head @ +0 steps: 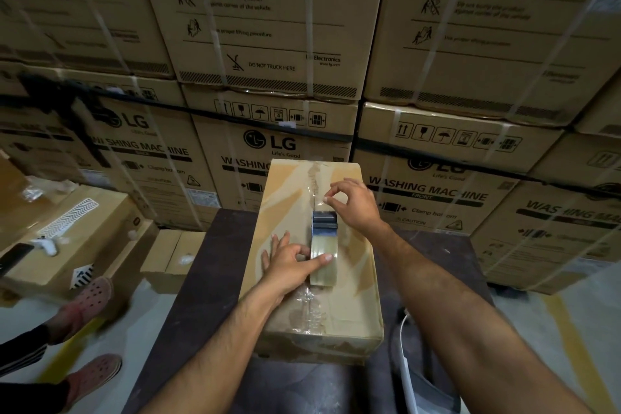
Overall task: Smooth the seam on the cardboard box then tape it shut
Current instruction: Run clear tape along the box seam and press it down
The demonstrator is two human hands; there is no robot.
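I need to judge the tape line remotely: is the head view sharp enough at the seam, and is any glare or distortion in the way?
Head view: the cardboard box and tape dispenser are fairly sharp; old tape on the seam glints; dim light; the edges bow and blur, especially the sandalled feet.

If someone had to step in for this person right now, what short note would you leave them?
Left hand: steadying the tape dispenser by its roll, mid-seam on the cardboard box.
Right hand: pinching the clear tape end just past the dispenser.
Box lies on the dark table.
Done: near half of the seam shows crinkled clear tape.
Left: far half looks torn and unsealed; pull the tape across it, press down, cut.
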